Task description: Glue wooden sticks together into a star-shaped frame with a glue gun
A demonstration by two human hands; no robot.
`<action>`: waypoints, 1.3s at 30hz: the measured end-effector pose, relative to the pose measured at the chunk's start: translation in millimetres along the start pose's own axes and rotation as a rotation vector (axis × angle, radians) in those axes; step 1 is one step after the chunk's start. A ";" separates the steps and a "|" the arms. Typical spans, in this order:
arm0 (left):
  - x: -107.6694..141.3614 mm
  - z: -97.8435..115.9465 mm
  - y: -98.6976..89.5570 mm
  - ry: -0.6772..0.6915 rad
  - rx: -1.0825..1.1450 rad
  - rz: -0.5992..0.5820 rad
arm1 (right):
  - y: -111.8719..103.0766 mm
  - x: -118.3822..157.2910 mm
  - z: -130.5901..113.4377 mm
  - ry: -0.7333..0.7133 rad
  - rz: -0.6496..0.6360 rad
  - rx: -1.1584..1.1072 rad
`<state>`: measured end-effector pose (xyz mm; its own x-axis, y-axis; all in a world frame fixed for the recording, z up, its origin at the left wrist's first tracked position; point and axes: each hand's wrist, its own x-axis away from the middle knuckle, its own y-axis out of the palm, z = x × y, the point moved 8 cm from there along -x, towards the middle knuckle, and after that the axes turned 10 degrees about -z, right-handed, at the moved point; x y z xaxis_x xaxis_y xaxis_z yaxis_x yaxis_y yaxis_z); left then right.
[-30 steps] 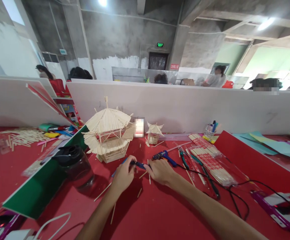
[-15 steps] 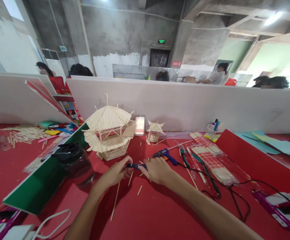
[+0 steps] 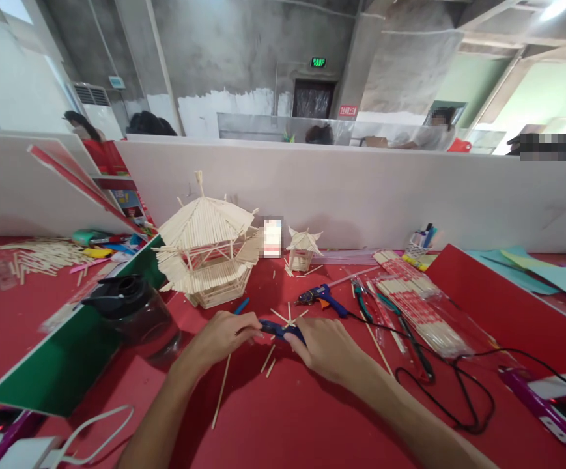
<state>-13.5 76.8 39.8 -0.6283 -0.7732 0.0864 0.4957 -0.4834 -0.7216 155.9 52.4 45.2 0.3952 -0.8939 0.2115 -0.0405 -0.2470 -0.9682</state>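
Observation:
My right hand (image 3: 324, 342) is closed round the handles of a dark blue hand tool (image 3: 277, 328). At the tool's other end my left hand (image 3: 225, 335) has its fingers pinched together; whether they grip the tool or a small stick there is too small to tell. Behind the tool lies a star of thin wooden sticks (image 3: 289, 319). Short cut pieces (image 3: 269, 363) rest just below the hands. A large stick pavilion (image 3: 207, 254) stands back left, with a blue pen-like object (image 3: 241, 305) before it. A small stick pavilion (image 3: 303, 249) stands further right.
A blue glue gun (image 3: 322, 299) lies right of my hands, its black cable running right past pliers (image 3: 361, 303) and packs of sticks (image 3: 410, 299). A dark bottle (image 3: 139, 319) stands left by a green divider (image 3: 62, 365). People sit beyond the white partition (image 3: 361, 195).
The view has shifted slightly. The blue tool and my right hand have come a little nearer and to the right. The star of sticks and the blue pen-like object now show more.

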 end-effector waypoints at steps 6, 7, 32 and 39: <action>-6.9 3.1 1.9 0.086 0.052 0.141 | 18.5 32.9 50.1 0.238 0.003 -0.035; -8.4 2.0 2.6 0.094 0.027 0.155 | 22.5 37.8 59.3 0.273 0.004 -0.016; -88.8 21.5 16.7 0.087 0.309 0.135 | -23.8 -35.0 45.1 -0.324 0.207 -0.272; -112.6 -1.9 14.9 0.042 0.496 0.119 | -14.2 -55.6 57.5 -0.331 0.261 -0.292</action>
<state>63.4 157.5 18.0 -0.5689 -0.8223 -0.0115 0.7836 -0.5377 -0.3114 187.3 127.1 39.5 0.6048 -0.7854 -0.1320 -0.4129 -0.1675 -0.8952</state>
